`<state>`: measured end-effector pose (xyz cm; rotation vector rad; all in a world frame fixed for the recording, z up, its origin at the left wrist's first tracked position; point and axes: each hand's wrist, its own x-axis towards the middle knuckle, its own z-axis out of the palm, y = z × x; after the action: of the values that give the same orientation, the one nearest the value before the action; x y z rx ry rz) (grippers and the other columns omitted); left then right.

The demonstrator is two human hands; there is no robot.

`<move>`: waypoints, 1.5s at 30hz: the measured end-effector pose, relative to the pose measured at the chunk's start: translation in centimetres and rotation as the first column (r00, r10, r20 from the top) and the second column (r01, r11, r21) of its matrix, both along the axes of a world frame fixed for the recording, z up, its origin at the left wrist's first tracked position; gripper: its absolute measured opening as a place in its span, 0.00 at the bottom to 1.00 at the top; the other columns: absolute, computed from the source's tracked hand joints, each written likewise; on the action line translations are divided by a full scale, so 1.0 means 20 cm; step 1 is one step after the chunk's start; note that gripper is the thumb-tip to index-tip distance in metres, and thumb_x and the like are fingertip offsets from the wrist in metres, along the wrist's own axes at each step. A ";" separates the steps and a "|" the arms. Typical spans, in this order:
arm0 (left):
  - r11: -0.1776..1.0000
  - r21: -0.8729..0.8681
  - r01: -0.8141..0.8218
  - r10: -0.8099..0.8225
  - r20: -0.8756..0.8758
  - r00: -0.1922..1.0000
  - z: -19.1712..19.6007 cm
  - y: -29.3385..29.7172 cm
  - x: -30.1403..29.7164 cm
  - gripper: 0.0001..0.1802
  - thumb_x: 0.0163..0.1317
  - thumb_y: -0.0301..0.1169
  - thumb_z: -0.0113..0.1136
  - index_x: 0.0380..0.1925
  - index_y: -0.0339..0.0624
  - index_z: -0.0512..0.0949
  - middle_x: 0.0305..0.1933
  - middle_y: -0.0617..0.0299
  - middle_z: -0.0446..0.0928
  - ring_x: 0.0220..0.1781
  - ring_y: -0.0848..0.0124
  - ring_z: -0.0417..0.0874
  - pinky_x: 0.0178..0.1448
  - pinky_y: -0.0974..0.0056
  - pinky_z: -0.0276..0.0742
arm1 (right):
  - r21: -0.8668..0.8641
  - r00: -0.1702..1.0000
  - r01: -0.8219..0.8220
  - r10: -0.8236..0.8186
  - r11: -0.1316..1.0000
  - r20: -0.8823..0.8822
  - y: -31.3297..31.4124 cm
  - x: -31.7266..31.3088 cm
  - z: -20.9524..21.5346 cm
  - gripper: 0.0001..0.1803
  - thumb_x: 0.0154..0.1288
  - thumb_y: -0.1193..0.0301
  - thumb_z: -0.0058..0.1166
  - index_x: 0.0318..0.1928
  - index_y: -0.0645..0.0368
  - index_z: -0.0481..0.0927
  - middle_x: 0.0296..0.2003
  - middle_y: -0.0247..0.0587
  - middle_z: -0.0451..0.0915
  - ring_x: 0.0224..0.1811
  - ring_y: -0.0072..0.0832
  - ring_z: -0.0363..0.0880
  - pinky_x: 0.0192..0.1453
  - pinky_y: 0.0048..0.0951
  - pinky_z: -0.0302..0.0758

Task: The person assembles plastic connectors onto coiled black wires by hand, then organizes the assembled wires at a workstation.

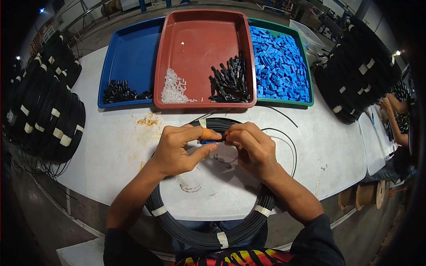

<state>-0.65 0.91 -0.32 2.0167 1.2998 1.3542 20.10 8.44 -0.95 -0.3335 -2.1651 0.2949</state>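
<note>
Workshop setting, seen from the head camera: a white tabletop [111,146] with three trays along its far edge, one blue [133,53], one red [195,40], one green [306,66]. One blue connector [207,142] is pinched between left hand [179,150] and right hand [253,148], over one black cable coil [208,235] at the near edge. Fitting looks underway, not finished. Plenty of loose parts are left in the trays.

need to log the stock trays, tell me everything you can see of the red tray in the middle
The red tray is a shallow rectangular plastic tray with raised walls and rounded corners, lying flat at the far side of the white table. It sits between a blue tray and a green tray, its sides overlapping both. Most of its floor is bare; along the near wall lie a heap of small white parts and a pile of black connector pieces. No hand touches it.
</note>
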 end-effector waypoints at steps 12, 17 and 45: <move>0.992 -0.105 0.074 -0.059 0.142 0.988 -0.01 -0.01 -0.02 0.08 0.59 0.22 0.71 0.38 0.31 0.87 0.35 0.51 0.89 0.36 0.70 0.91 0.42 0.69 0.83 | 0.087 0.999 -0.016 0.019 0.996 -0.028 0.00 0.00 0.01 0.14 0.44 0.88 0.62 0.35 0.64 0.81 0.36 0.45 0.85 0.35 0.36 0.86 0.35 0.29 0.82; 0.916 -0.291 0.276 -0.118 0.463 0.879 -0.02 -0.03 -0.01 0.06 0.63 0.23 0.68 0.37 0.29 0.85 0.36 0.51 0.88 0.38 0.69 0.91 0.44 0.68 0.84 | 0.130 0.988 -0.062 0.079 0.990 -0.129 -0.01 -0.02 -0.01 0.14 0.42 0.84 0.60 0.35 0.66 0.80 0.37 0.48 0.83 0.33 0.39 0.84 0.36 0.37 0.80; 0.922 0.355 0.154 -0.115 -0.128 0.985 -0.04 -0.01 -0.02 0.07 0.52 0.17 0.74 0.30 0.30 0.84 0.31 0.51 0.86 0.30 0.63 0.87 0.36 0.63 0.84 | -0.035 0.989 -0.126 0.123 0.991 -0.078 -0.01 -0.01 -0.01 0.15 0.46 0.89 0.64 0.36 0.64 0.79 0.38 0.46 0.85 0.36 0.39 0.87 0.39 0.34 0.84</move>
<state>-1.06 0.74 -1.06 2.4033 0.9802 1.5310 19.97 8.28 -1.15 -0.2063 -2.1107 0.4153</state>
